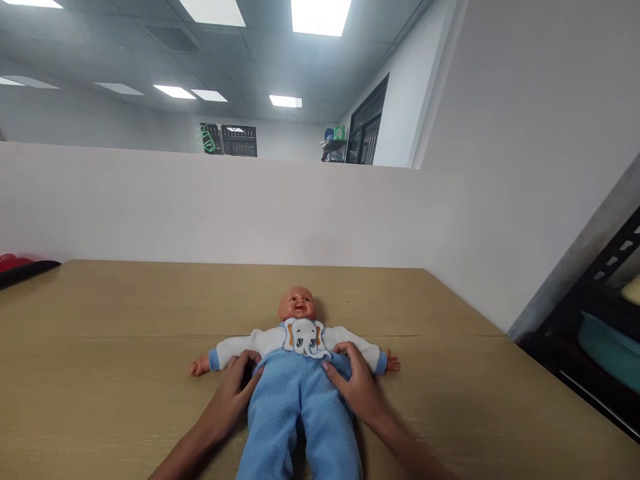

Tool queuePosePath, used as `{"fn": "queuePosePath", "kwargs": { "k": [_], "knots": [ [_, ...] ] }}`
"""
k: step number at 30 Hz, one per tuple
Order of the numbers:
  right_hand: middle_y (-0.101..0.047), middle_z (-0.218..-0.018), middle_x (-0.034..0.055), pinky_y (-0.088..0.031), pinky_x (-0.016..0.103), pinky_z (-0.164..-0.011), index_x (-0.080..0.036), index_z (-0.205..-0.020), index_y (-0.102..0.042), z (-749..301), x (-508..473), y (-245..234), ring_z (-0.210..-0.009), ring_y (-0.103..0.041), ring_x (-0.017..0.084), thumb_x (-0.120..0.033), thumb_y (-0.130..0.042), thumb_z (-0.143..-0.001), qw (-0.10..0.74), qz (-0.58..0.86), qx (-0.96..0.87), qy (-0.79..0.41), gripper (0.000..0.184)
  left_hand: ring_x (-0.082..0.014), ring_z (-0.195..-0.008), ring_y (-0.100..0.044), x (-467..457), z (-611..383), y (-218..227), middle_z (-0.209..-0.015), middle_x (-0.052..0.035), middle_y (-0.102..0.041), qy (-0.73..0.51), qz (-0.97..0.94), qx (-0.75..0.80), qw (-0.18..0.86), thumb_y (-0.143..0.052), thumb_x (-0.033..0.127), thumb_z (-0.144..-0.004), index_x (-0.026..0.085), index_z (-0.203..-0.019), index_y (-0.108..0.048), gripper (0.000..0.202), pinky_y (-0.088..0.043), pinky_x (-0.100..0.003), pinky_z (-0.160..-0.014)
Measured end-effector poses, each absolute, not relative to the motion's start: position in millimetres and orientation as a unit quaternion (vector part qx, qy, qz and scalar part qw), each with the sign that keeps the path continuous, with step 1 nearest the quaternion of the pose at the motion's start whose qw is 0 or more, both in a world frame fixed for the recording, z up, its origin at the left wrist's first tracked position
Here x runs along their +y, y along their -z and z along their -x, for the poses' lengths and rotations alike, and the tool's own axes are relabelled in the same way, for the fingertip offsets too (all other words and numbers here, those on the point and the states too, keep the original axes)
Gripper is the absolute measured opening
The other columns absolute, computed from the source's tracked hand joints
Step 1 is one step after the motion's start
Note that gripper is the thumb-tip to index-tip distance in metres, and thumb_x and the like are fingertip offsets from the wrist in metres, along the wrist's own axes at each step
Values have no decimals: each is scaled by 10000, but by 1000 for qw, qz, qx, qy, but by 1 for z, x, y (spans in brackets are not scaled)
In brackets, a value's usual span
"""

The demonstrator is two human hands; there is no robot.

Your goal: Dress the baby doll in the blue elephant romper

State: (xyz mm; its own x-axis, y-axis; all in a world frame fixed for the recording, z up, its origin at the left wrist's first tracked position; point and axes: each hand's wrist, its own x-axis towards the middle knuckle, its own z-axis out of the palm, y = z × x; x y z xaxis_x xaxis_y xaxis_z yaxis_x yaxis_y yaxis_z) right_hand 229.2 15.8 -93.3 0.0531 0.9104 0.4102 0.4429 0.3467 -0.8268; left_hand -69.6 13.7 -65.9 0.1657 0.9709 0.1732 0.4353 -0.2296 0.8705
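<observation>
A baby doll [297, 305] lies face up on the wooden table [125, 387], its arms spread to both sides. It wears a white top with blue cuffs and an elephant face [304, 337] on the chest. Blue fleece pants [285, 393] cover its lower body, and the feet are out of view. At the left side of the waist, my left hand [239, 383] pinches the pants' upper edge between thumb and fingers. On the opposite side, my right hand [356, 383] grips the waistband, its thumb lying over the fabric near the elephant.
A pale low wall [225, 213] rises behind the table. To the right stands a black metal shelf [560, 347] holding a teal container [610, 350]. A red object [15, 261] with a black edge sits at the far left.
</observation>
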Motion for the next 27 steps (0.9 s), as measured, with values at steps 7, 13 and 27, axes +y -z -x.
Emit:
{"fn": "queuePosePath", "kwargs": {
  "k": [7,13,27],
  "knots": [
    [-645,-1059,63,-466,449,-956,-259,-1086,-586,-240,-5,91,-1025,-584,282,-443,-617,-993,527,551,-639,-99,209,-356,-1107,-564,2,71,52,-1114,-117,-690,-440,-701,532,180,-509,376,-952,221,-1099,-627,244,-462,-502,-992],
    [-578,-906,25,-458,413,-836,-253,-1030,-584,-268,-20,101,-811,-528,241,-371,-592,-993,521,549,-647,-97,125,-341,-1227,-567,6,-4,-3,-1298,-110,-677,-354,-830,405,146,-549,345,-1010,261,-1182,-651,216,-432,-488,-1087],
    [-595,-887,33,-473,366,-777,-240,-1015,-547,-277,-10,105,-837,-579,236,-524,-565,-1005,644,548,-506,-172,284,-432,-1160,-618,66,-137,8,-1174,-267,-673,-228,-883,380,156,-587,123,-899,116,-1125,-609,227,-451,-598,-1014]
  ]
}}
